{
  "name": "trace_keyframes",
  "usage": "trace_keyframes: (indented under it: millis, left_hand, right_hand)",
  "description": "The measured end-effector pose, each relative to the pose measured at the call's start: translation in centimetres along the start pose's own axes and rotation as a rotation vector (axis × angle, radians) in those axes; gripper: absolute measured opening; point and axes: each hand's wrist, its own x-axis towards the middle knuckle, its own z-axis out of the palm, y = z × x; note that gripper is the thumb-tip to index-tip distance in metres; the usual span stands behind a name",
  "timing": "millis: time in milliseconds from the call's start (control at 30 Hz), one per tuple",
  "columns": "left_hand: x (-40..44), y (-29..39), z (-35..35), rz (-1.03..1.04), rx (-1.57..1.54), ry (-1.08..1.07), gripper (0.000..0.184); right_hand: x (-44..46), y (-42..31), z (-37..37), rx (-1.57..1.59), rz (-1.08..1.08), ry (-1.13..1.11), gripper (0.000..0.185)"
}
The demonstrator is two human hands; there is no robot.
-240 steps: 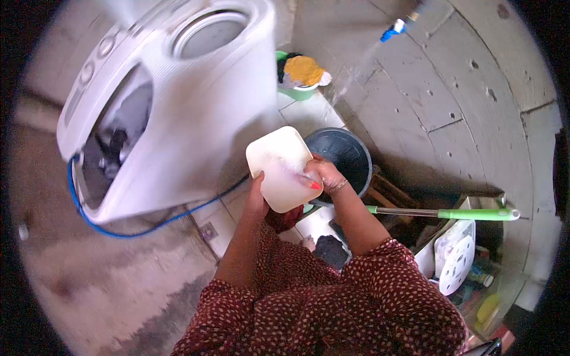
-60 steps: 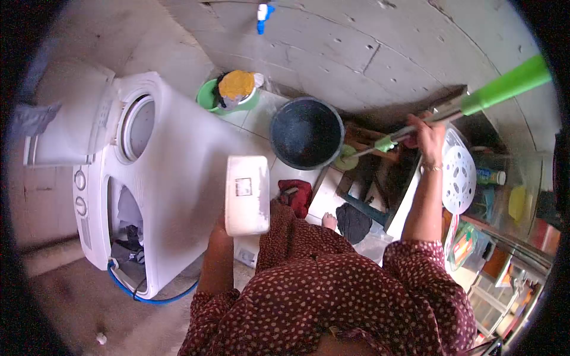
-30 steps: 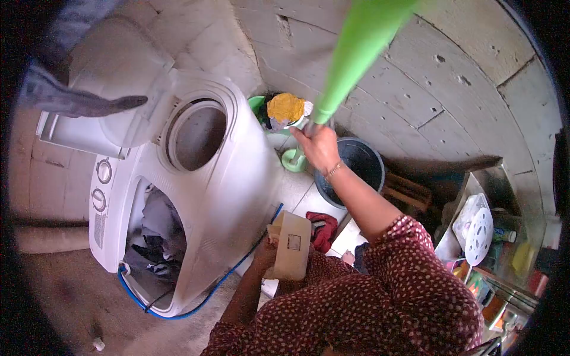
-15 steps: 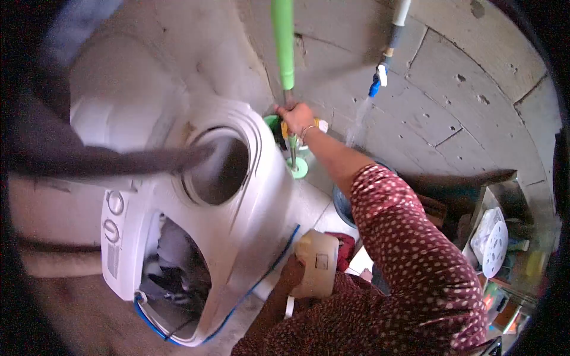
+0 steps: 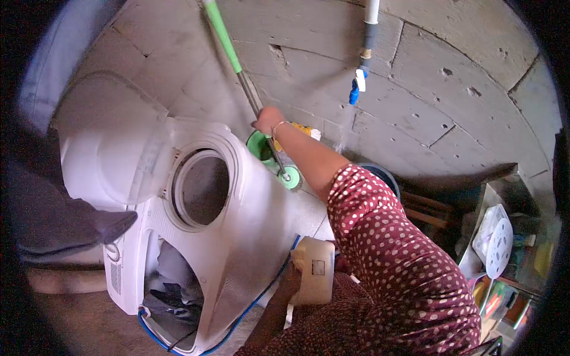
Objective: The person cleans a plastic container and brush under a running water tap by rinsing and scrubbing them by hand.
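Note:
My right hand (image 5: 270, 120), at the end of a dotted maroon sleeve, is closed around the metal pole of a mop (image 5: 224, 37) with a green grip. The pole leans, and its round light-green foot (image 5: 289, 177) is on the floor beside the washing machine (image 5: 255, 202). Low in the view, my left hand (image 5: 291, 280) grips an off-white plastic container (image 5: 316, 272) close to my body; its fingers are partly hidden. A green bucket (image 5: 257, 144) stands behind the pole, with a yellow-and-white item (image 5: 306, 133) beside it.
Grey and dark clothes (image 5: 175, 279) lie in the machine's larger opening; its round opening (image 5: 203, 188) is uncovered. Water runs from a blue tap (image 5: 355, 95) into a dark tub (image 5: 380, 176). Dark cloth (image 5: 71, 228) hangs at left. A metal rack (image 5: 522, 196) stands at right.
My right hand has moved left with the mop, which now leans further left at the top. The dark cloth has drawn back from the round opening. My left hand still grips the container.

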Motion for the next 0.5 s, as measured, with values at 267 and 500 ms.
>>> trace_keyframes:
  millis: [267, 500]
  left_hand:
    - [3.5, 5.6, 1.0, 0.013, -0.237, 0.093, 0.037]
    - [9.6, 17.5, 0.8, 0.024, -0.295, 0.387, 0.042]
  right_hand:
    - [-12.2, 9.7, -3.9, 0.185, 0.011, -0.13, 0.035]
    - [-27.9, 13.5, -8.1, 0.756, 0.286, -0.016, 0.073]
